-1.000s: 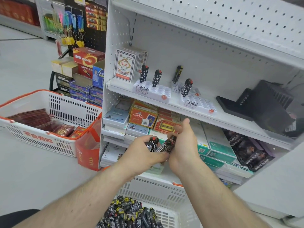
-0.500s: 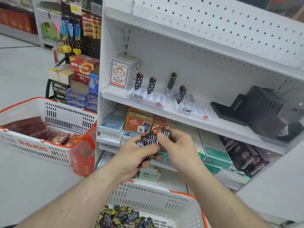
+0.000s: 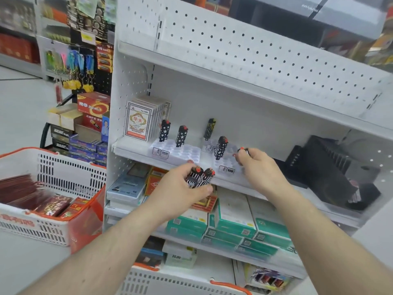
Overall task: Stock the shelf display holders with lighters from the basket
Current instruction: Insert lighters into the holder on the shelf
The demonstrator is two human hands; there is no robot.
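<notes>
My left hand (image 3: 180, 192) grips a small bunch of black-and-white patterned lighters (image 3: 200, 177) with red tops, held just below the shelf edge. My right hand (image 3: 259, 169) holds one lighter (image 3: 244, 150) over the right white display holder (image 3: 225, 160), where one lighter (image 3: 221, 147) stands upright. The left display holder (image 3: 178, 154) carries two star-patterned lighters (image 3: 165, 130). Another lighter (image 3: 210, 128) stands in a holder further back. The white basket (image 3: 170, 282) sits below me; only its rim shows, its contents are out of frame.
A pack of playing cards (image 3: 140, 120) stands left of the holders. Black racks (image 3: 327, 171) lie on the shelf's right. Boxed goods fill the lower shelves. A second white basket (image 3: 53, 167) with red packets sits at the left on the floor.
My right hand took one lighter from the bunch and moved up and right to the right holder. My left hand rose slightly with the remaining lighters. The view tilted upward.
</notes>
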